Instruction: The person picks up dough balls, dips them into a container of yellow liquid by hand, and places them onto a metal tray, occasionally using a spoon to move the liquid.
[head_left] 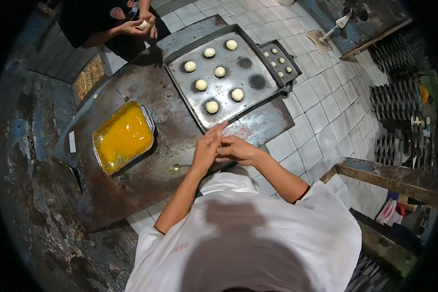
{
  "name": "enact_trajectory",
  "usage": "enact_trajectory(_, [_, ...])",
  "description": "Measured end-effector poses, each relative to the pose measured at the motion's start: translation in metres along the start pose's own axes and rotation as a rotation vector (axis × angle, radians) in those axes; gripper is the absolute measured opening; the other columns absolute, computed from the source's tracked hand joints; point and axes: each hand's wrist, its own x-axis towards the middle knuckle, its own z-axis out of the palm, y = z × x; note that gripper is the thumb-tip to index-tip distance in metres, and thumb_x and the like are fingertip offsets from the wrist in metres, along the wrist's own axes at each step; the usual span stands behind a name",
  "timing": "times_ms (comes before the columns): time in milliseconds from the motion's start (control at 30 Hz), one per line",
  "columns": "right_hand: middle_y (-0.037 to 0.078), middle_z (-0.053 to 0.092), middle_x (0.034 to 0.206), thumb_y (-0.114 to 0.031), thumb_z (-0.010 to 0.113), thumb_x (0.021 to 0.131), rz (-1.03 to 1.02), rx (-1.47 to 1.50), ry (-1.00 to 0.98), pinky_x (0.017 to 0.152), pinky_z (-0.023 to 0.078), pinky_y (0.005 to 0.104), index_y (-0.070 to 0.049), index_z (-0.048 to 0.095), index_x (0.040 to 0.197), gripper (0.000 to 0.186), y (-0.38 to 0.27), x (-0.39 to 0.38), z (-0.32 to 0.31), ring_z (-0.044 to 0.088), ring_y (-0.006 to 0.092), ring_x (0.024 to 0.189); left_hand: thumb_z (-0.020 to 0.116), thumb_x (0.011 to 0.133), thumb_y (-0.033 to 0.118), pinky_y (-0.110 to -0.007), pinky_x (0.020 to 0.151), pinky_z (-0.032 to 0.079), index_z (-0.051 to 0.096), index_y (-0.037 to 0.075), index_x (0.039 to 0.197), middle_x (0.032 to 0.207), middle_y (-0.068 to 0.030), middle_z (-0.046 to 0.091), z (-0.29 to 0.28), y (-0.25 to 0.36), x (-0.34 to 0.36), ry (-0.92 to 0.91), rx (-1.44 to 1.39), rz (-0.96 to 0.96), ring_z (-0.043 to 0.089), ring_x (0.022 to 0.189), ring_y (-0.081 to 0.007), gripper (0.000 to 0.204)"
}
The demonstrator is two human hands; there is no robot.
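Note:
My left hand (208,150) and my right hand (238,149) are pressed together just off the near edge of a large metal baking tray (233,114). Their fingers are closed against each other, and whatever lies between the palms is hidden. Several pale round dough balls (220,72) sit spaced apart on the tray, which has dark patches (257,82) toward its right side. Left of my hands, on the worn metal table, stands a rectangular pan (152,130) holding a glossy yellow-orange filling (126,138).
Across the table at the upper left, another person's hands (142,25) hold a small pale dough piece. A smaller tray with dough balls (282,60) sits lower, beyond the large tray. A spoon (177,166) lies by my left forearm. A wooden frame (382,177) stands at the right.

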Motion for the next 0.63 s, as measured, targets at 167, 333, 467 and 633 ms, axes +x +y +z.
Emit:
enact_trajectory(167, [0.015, 0.071, 0.112, -0.018, 0.074, 0.087, -0.068, -0.755, 0.107, 0.086, 0.055, 0.0382, -0.005, 0.064, 0.127, 0.043, -0.057, 0.022, -0.114, 0.070, 0.0269, 0.097, 0.057, 0.104, 0.032, -0.035, 0.114, 0.037, 0.066, 0.004, 0.130, 0.142, -0.0105, 0.059, 0.012, 0.003, 0.001, 0.165, 0.091, 0.028, 0.051, 0.135, -0.0226, 0.039])
enact_trajectory(333, [0.027, 0.044, 0.150, -0.026, 0.082, 0.079, -0.442, -1.526, 0.689, 0.108, 0.044, 0.0426, 0.001, 0.040, 0.146, 0.084, -0.079, 0.089, -0.267, 0.049, 0.0414, 0.134, 0.062, 0.101, 0.024, -0.034, 0.106, 0.042, 0.072, 0.003, 0.116, 0.121, -0.0094, 0.070, -0.064, -0.036, -0.030, 0.571, -0.042, -0.097, 0.061, 0.118, -0.0197, 0.028])
enact_trajectory(467, [0.031, 0.056, 0.132, -0.040, 0.069, 0.091, -0.146, -1.599, 0.636, 0.102, 0.047, 0.0468, 0.001, 0.052, 0.137, 0.064, -0.069, 0.122, -0.312, 0.056, 0.0444, 0.123, 0.066, 0.099, 0.021, -0.033, 0.102, 0.045, 0.072, 0.002, 0.112, 0.114, -0.0092, 0.072, -0.090, -0.023, -0.082, 0.841, 0.033, -0.145, 0.064, 0.111, -0.0198, 0.024])
enact_trajectory(633, [0.032, 0.064, 0.121, -0.040, 0.055, 0.101, -0.868, -1.432, 0.862, 0.101, 0.045, 0.0445, -0.010, 0.062, 0.132, 0.045, -0.106, 0.171, -0.334, 0.061, 0.0394, 0.116, 0.067, 0.099, 0.022, -0.034, 0.102, 0.050, 0.069, 0.001, 0.116, 0.113, -0.0106, 0.072, -0.127, -0.071, -0.148, 1.053, -0.179, -0.102, 0.067, 0.110, -0.0213, 0.027])
